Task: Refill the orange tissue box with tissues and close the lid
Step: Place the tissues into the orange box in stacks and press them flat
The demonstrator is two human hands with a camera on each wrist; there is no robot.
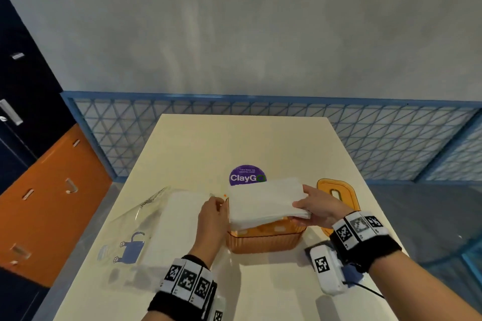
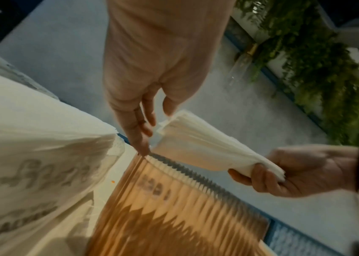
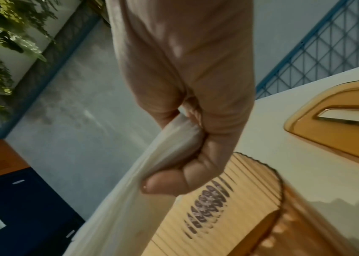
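The orange ribbed tissue box (image 1: 263, 241) stands open in the middle of the cream table (image 1: 260, 138). Above its opening a stack of white tissues (image 1: 266, 200) is tilted, right end higher. My right hand (image 1: 310, 203) grips that right end, thumb on top and fingers beneath; the right wrist view shows the tissues (image 3: 130, 207) squeezed in my right hand (image 3: 185, 155). My left hand (image 1: 212, 214) is at the stack's left edge. In the left wrist view one of its fingertips (image 2: 143, 150) touches the box (image 2: 174, 207) rim, with the thumb by the stack's (image 2: 196, 143) corner. The orange lid (image 1: 336, 190) lies to the right of the box.
A clear plastic pack of white tissues (image 1: 169, 227) lies left of the box. A purple sticker (image 1: 246, 174) is behind the box; a white device with a cable (image 1: 326, 271) sits near the front right. Blue mesh railing (image 1: 391, 138) borders the table; lockers (image 1: 52, 203) stand left.
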